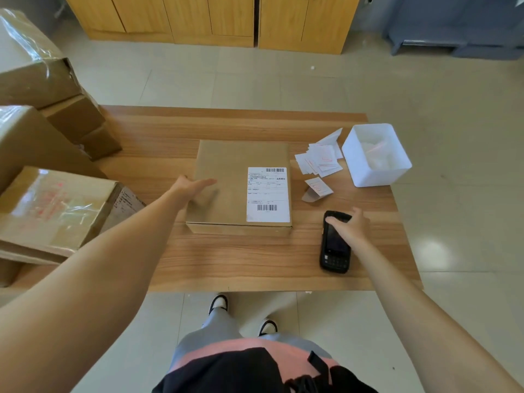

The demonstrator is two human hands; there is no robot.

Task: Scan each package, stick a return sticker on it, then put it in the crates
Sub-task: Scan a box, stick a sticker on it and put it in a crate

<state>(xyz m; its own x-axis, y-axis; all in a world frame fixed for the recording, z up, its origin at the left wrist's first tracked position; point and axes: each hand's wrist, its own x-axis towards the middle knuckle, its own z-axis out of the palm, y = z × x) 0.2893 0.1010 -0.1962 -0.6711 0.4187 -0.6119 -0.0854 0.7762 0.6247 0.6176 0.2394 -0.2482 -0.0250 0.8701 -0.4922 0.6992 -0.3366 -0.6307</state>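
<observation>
One labelled package [241, 185], one scanner [334, 245], one white bin [377, 177], one table [255, 265]

left hand [195, 185] flat, fingers straight, right hand [350, 226] curled, grasping
</observation>
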